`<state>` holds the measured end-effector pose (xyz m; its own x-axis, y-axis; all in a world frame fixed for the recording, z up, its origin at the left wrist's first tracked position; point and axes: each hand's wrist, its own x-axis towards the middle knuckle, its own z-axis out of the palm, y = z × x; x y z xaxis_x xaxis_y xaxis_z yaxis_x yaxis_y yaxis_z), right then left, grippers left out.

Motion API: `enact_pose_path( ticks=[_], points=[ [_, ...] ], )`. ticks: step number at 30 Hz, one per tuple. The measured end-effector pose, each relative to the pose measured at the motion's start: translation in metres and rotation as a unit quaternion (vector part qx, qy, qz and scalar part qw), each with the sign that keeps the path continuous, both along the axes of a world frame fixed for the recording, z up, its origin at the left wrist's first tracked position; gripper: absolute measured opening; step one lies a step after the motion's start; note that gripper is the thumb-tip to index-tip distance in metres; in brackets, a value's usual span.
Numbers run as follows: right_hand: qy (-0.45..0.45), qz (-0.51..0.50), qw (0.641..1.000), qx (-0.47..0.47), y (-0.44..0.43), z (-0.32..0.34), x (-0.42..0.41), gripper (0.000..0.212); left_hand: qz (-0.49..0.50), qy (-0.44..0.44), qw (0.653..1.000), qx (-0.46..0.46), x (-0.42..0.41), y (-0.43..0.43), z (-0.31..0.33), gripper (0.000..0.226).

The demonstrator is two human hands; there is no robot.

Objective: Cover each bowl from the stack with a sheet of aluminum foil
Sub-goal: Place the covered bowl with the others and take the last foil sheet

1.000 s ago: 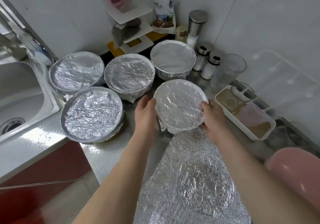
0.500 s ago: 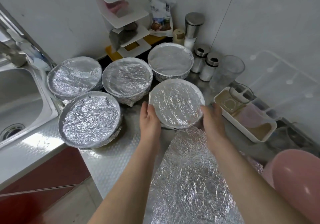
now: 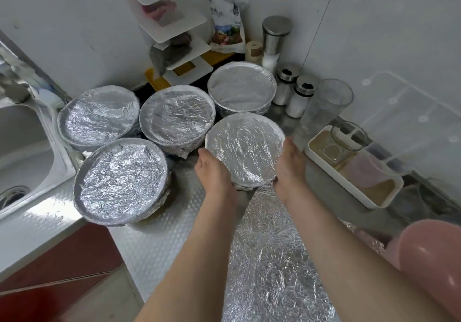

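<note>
A foil-covered bowl (image 3: 245,150) sits in the middle of the steel counter, close to the other covered ones. My left hand (image 3: 214,172) cups its left side and my right hand (image 3: 289,169) cups its right side, fingers curled against the foil under the rim. Several more foil-covered bowls stand behind and to the left: one at the back (image 3: 242,86), one in the middle (image 3: 177,114), one at the far left (image 3: 99,114) and one at the front left (image 3: 121,179). A crinkled foil sheet (image 3: 272,259) lies on the counter under my forearms, with a round dent in it.
A sink (image 3: 22,147) is at the left. On the right stand a white tray (image 3: 349,172) holding a glass, a tall empty glass (image 3: 326,104) and two shakers (image 3: 299,94). A white shelf rack (image 3: 174,29) fills the back corner. A pink rounded object (image 3: 434,259) is at the lower right.
Both hands have carried the covered bowl away from me, off the foil sheet and closer to the other covered bowls. The foil sheet has stayed where it was.
</note>
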<state>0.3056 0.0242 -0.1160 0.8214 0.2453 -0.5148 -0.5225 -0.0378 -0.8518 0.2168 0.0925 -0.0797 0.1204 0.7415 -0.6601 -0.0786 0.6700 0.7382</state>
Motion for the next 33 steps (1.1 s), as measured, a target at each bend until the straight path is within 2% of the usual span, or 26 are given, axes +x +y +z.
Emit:
enact_pose_path(
  ticks=[7, 9, 11, 14, 16, 18, 20, 21, 24, 25, 28, 31, 33],
  points=[
    [-0.001, 0.022, 1.0, -0.016, 0.005, 0.007, 0.002, 0.046, -0.022, -0.01, 1.0, 0.015, -0.007, 0.007, 0.0, 0.04],
    [-0.007, 0.055, 0.998, -0.034, 0.005, 0.01, 0.009, 0.055, -0.038, -0.016, 0.999, 0.025, -0.01, 0.007, 0.004, 0.037],
    [0.012, 0.073, 0.996, -0.049, 0.001, 0.011, 0.016, 0.07, -0.05, -0.022, 0.998, 0.03, -0.017, 0.008, 0.004, 0.042],
    [-0.037, 0.047, 0.994, -0.09, -0.016, 0.014, 0.023, 0.064, -0.098, 0.019, 0.994, 0.055, -0.039, 0.004, -0.001, 0.052],
    [-0.09, 0.051, 0.985, -0.141, -0.036, 0.015, 0.02, 0.053, -0.176, 0.085, 0.977, 0.082, -0.058, -0.008, -0.012, 0.053],
    [-0.141, 0.082, 0.966, -0.202, -0.059, 0.014, 0.011, 0.035, -0.251, 0.151, 0.949, 0.118, -0.076, -0.027, -0.015, 0.034],
    [-0.17, 0.158, 0.933, -0.274, -0.078, 0.011, 0.001, 0.021, -0.3, 0.199, 0.921, 0.148, -0.092, -0.044, -0.017, 0.018],
    [-0.169, 0.201, 0.912, -0.315, -0.088, 0.01, -0.006, 0.018, -0.333, 0.213, 0.905, 0.158, -0.1, -0.054, -0.018, 0.018],
    [-0.153, 0.283, 0.847, -0.424, -0.102, 0.011, -0.02, 0.028, -0.459, 0.248, 0.83, 0.198, -0.117, -0.073, -0.023, 0.02],
    [-0.154, 0.297, 0.834, -0.439, -0.105, 0.013, -0.026, 0.027, -0.48, 0.254, 0.814, 0.204, -0.121, -0.078, -0.022, 0.02],
    [-0.154, 0.322, 0.823, -0.443, -0.116, 0.022, -0.044, 0.025, -0.504, 0.257, 0.794, 0.221, -0.136, -0.09, -0.019, 0.013],
    [-0.19, 0.317, 0.819, -0.44, -0.122, 0.033, -0.057, 0.009, -0.498, 0.249, 0.794, 0.243, -0.15, -0.096, -0.018, 0.027],
    [-0.231, 0.302, 0.831, -0.407, -0.126, 0.042, -0.066, 0.02, -0.483, 0.233, 0.808, 0.245, -0.161, -0.1, -0.016, 0.026]
  ],
)
